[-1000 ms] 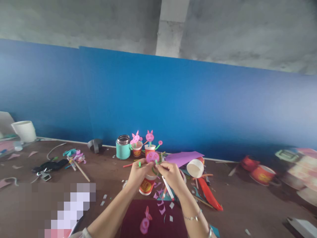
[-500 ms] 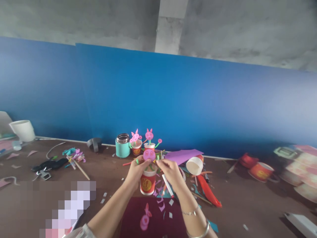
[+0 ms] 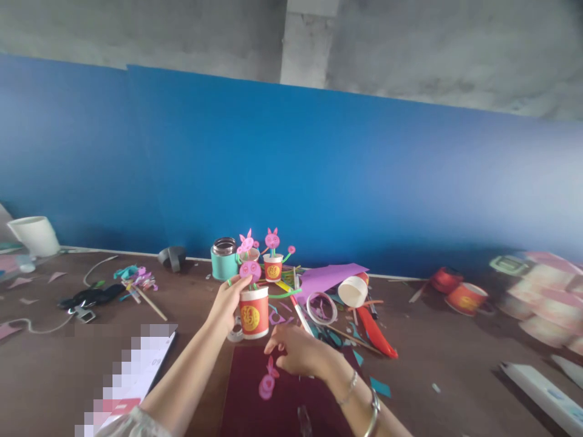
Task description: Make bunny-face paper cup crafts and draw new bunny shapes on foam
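My left hand has its fingers closed on the edge of a round pink paper face. The face stands above a red and white paper cup, and a green pipe cleaner sticks out to the right. Over the dark red mat hovers my right hand, holding nothing, thumb and forefinger apart. Just below its fingertips lie several pink paper cut-outs, round pieces and ear shapes. Two similar cups with pink eared faces, one of them this cup figure, stand behind.
A teal jar stands behind my left hand. To the right lie a tape roll, purple paper, a tipped cup, a red strip-like object and paper scraps. A phone-like device lies at lower left.
My right hand has left the green pipe cleaner beside the face and moved down over the mat to the pink cut-outs. My left hand stays at the face.
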